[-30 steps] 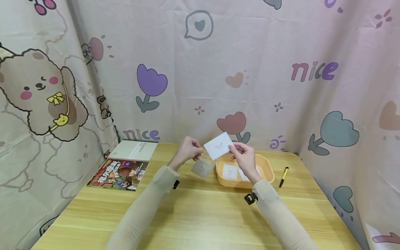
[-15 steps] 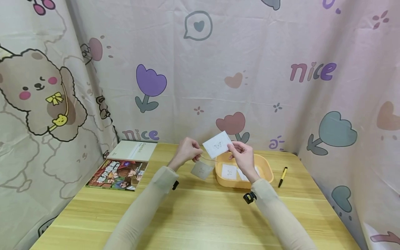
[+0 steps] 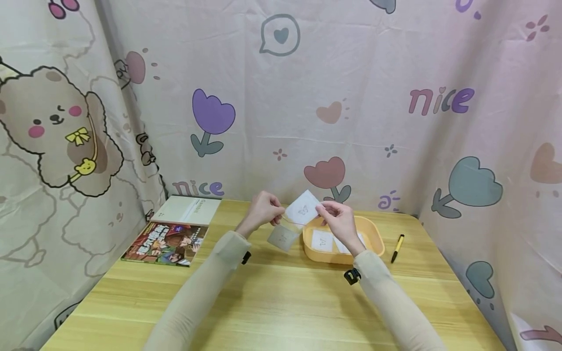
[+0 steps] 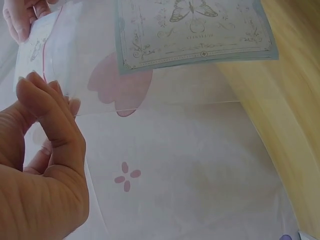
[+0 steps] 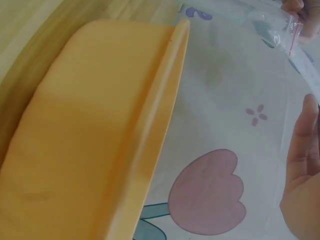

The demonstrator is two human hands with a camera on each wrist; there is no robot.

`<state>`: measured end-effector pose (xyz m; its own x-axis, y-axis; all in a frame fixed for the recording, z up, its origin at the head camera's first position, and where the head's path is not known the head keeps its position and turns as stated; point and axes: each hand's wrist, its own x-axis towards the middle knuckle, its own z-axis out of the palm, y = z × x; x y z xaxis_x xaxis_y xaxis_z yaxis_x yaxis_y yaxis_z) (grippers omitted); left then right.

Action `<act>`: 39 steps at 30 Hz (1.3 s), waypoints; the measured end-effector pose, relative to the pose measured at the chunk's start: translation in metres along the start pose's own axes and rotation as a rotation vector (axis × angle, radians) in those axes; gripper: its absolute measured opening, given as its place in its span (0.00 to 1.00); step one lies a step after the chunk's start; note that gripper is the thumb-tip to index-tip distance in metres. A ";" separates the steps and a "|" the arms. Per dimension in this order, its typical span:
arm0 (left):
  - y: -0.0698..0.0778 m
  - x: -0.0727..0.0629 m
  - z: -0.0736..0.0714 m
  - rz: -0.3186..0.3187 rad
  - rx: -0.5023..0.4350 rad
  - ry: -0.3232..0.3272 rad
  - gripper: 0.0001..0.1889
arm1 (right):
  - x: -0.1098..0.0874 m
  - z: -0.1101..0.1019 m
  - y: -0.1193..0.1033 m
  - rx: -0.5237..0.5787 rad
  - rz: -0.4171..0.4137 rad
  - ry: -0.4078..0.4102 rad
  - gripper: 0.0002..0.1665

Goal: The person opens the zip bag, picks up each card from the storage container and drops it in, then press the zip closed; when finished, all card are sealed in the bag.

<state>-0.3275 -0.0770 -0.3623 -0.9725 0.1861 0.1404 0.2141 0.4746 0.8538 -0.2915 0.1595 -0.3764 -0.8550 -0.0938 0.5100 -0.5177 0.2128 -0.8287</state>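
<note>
My left hand point(image 3: 262, 210) pinches the edge of a clear zip bag point(image 4: 97, 47) with a red seal line. Inside the bag lies a pale card point(image 4: 195, 37) with a butterfly print and an ornate blue-edged border. In the head view, that bagged card point(image 3: 282, 237) hangs below my left hand. A white butterfly card point(image 3: 303, 208) is pinched by its right corner between the thumb and fingers of my right hand point(image 3: 341, 222). Its lower left part meets the bag's mouth; whether it is inside, I cannot tell. The right wrist view shows only part of the right hand point(image 5: 302, 160).
Below my right hand stands a yellow plastic basket point(image 3: 376, 246) with several white cards point(image 3: 322, 241) in it. A yellow and black pen point(image 3: 397, 248) lies to its right. Two books, one pale point(image 3: 186, 210) and one colourful point(image 3: 167, 243), lie at the back left of the wooden table point(image 3: 281, 302).
My right hand has brought its card slightly down and left against the bag's mouth, and the card has turned more onto its corner. The left hand and bag have hardly moved.
</note>
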 end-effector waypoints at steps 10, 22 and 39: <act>0.003 0.000 0.002 -0.010 -0.001 -0.007 0.06 | 0.004 0.006 -0.010 -0.173 0.039 -0.167 0.10; 0.002 0.000 0.002 -0.014 -0.009 -0.012 0.06 | 0.007 0.013 0.011 -0.219 -0.030 -0.262 0.09; 0.002 -0.001 0.002 0.024 0.017 -0.018 0.06 | 0.015 0.014 0.033 -0.367 -0.003 -0.320 0.03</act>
<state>-0.3259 -0.0747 -0.3617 -0.9652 0.2129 0.1518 0.2392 0.4847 0.8413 -0.3214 0.1512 -0.3995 -0.8497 -0.3774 0.3682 -0.5246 0.5356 -0.6617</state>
